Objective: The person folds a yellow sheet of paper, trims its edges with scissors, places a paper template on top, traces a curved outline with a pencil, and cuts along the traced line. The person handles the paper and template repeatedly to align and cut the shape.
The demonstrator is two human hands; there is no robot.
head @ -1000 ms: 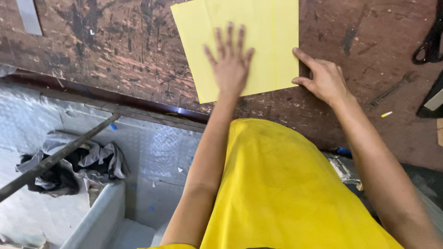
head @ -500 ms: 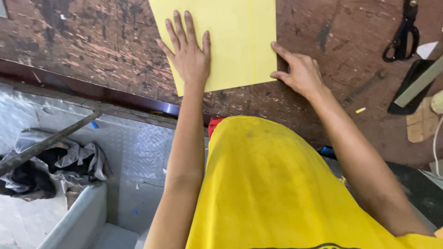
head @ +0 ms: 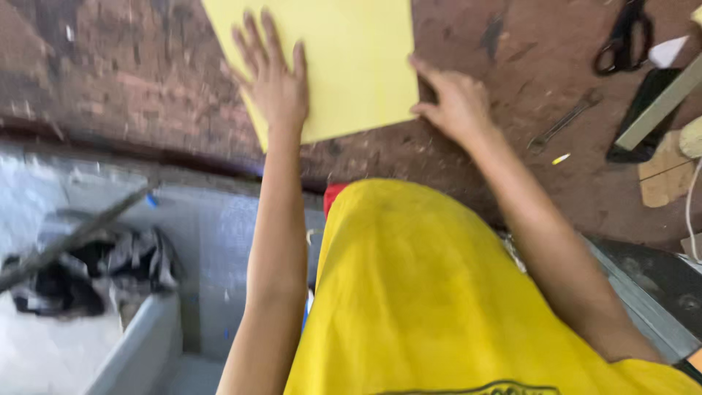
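Note:
A pale yellow sheet (head: 351, 58) lies flat on a worn, scratched brown workbench (head: 131, 80). My left hand (head: 274, 80) presses flat on the sheet's near left part, fingers spread. My right hand (head: 453, 102) rests at the sheet's near right corner, fingertips touching its edge. Neither hand grips anything. My yellow shirt (head: 417, 292) fills the lower middle of the view.
Black scissors (head: 621, 40) lie at the far right of the bench, beside a dark flat tool (head: 643, 110), a wooden strip (head: 662, 102), a metal wrench (head: 563, 124) and a cardboard scrap (head: 665, 175). Below the bench at left are grey bins with crumpled cloth (head: 88, 271) and a rod (head: 73, 238).
The view has shifted so the sheet and both hands sit further left and higher in frame. My left hand has slid towards the sheet's left edge; my right hand stays at the right corner.

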